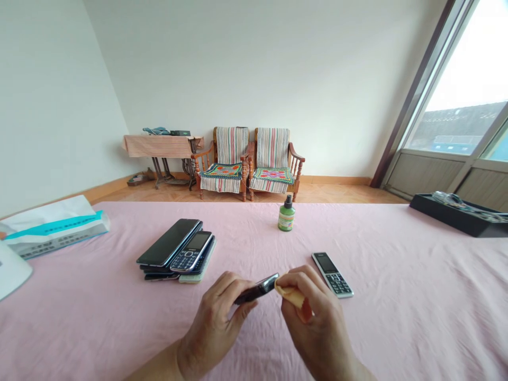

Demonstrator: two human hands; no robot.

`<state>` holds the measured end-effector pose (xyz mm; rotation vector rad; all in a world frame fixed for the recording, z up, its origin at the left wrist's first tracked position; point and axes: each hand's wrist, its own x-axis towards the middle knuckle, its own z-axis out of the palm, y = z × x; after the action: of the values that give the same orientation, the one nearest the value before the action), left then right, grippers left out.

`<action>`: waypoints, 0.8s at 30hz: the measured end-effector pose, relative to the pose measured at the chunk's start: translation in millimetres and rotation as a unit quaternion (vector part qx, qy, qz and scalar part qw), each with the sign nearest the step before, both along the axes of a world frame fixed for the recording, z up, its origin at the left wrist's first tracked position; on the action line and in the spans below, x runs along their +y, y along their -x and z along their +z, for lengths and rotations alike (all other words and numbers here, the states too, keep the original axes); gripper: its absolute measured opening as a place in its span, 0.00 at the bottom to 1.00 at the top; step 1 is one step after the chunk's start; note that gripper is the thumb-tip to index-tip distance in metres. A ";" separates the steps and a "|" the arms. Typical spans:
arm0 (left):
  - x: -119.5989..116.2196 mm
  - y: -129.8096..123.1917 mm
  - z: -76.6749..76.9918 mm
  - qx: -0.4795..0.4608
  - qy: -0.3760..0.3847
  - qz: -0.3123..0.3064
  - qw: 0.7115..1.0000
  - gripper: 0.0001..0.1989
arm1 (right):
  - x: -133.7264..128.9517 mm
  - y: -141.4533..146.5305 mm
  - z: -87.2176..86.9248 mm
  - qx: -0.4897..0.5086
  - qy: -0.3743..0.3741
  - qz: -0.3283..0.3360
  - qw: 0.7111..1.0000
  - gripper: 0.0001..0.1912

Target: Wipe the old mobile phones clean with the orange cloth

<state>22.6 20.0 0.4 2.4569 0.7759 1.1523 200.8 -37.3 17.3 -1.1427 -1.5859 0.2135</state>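
My left hand [216,317] grips a dark mobile phone [260,289] by one end, its thin edge turned toward me. In my right hand [317,317] a folded yellow cloth [291,295] is pinched between thumb and fingers, and it touches the phone's far end. A silver-and-black keypad phone [332,274] lies just beyond my right hand. To the left rests a stack of phones, with a large black smartphone [171,242] and a dark keypad phone [192,251] on top.
A small green spray bottle [286,216] stands upright on the pink tablecloth [397,296]. At the left is a pack of tissues [59,227], with a white object [11,272] beside it. A black tray [456,214] holding cables sits at the right edge. Two wooden chairs [272,159] stand beyond.
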 end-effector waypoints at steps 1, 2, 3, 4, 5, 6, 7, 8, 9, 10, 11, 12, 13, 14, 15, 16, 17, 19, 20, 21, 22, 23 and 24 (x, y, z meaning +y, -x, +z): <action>0.2 -0.1 0.0 -0.002 -0.001 0.001 1.000 0.03 | 0.5 -0.4 -0.7 -0.001 -0.003 -0.010 1.000 0.16; 0.5 -0.1 0.0 -0.002 -0.001 0.002 1.000 0.03 | 0.8 -0.2 -1.5 0.000 -0.005 -0.011 1.000 0.17; 0.6 0.1 0.1 -0.003 -0.001 0.002 1.000 0.03 | 0.8 0.6 -2.1 0.001 -0.007 -0.003 1.000 0.17; 0.7 0.2 0.2 -0.003 0.000 0.001 1.000 0.03 | 0.3 1.9 -2.3 0.001 -0.013 0.013 1.000 0.18; 0.6 0.4 0.2 -0.002 0.001 -0.001 1.000 0.03 | -0.5 3.5 -2.3 -0.002 -0.018 0.031 0.999 0.19; 0.5 0.5 0.3 0.000 0.004 -0.003 1.000 0.03 | -1.6 5.1 -1.8 -0.008 -0.025 0.047 0.999 0.20; 0.3 0.6 0.4 0.003 0.005 -0.005 1.000 0.04 | -2.8 6.2 -0.9 -0.018 -0.031 0.059 0.998 0.21; 0.0 0.5 0.6 0.005 0.005 -0.007 1.000 0.04 | -4.0 6.8 0.2 -0.031 -0.037 0.067 0.997 0.22; -0.2 0.3 0.7 0.006 0.004 -0.010 1.000 0.04 | -5.0 6.7 1.4 -0.044 -0.041 0.071 0.996 0.22; -0.5 0.1 0.8 0.007 0.001 -0.012 1.000 0.05 | -5.8 5.8 2.6 -0.056 -0.044 0.075 0.995 0.22; -0.7 -0.1 0.8 0.008 -0.001 -0.014 1.000 0.05 | -6.1 4.4 3.7 -0.064 -0.046 0.076 0.994 0.22; -0.8 -0.3 0.7 0.007 -0.004 -0.016 1.000 0.04 | -6.1 2.7 4.5 -0.070 -0.049 0.074 0.994 0.21; -0.9 -0.3 0.5 0.007 -0.006 -0.017 1.000 0.04 | -5.7 1.0 5.0 -0.071 -0.050 0.067 0.994 0.20; -1.0 -0.3 0.3 0.007 -0.007 -0.018 1.000 0.04 | -5.1 -0.4 5.2 -0.070 -0.049 0.058 0.995 0.20; -1.1 -0.2 0.0 0.008 -0.006 -0.018 1.000 0.05 | -4.3 -1.4 5.0 -0.067 -0.048 0.048 0.995 0.19; -1.2 0.0 -0.3 0.008 -0.006 -0.018 1.000 0.05 | -3.7 -1.9 4.6 -0.063 -0.045 0.040 0.996 0.19; -1.2 0.1 -0.4 0.008 -0.005 -0.018 1.000 0.05 | -3.3 -1.7 4.0 -0.061 -0.042 0.037 0.997 0.20; -1.4 0.4 -0.4 0.010 -0.006 -0.020 1.000 0.05 | -3.3 0.2 3.1 -0.060 -0.041 0.053 0.996 0.20; -1.4 0.4 -0.3 0.011 -0.008 -0.022 1.000 0.05 | -3.7 1.4 2.9 -0.060 -0.043 0.066 0.995 0.20; -1.4 0.4 0.0 0.010 -0.010 -0.024 1.000 0.05 | -4.0 2.6 3.1 -0.059 -0.045 0.076 0.994 0.21; -1.2 0.3 0.2 0.011 -0.011 -0.025 1.000 0.05 | -4.3 3.4 3.5 -0.057 -0.046 0.081 0.994 0.20; -1.0 0.2 0.5 0.010 -0.011 -0.023 1.000 0.04 | -4.2 3.7 4.1 -0.052 -0.045 0.078 0.995 0.20; -0.7 0.1 0.7 0.008 -0.010 -0.020 1.000 0.04 | -3.7 3.3 4.8 -0.046 -0.042 0.064 0.996 0.19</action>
<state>22.6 19.3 1.1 2.4887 0.7199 1.1323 197.5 -41.0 22.2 -0.9991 -1.7349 0.1797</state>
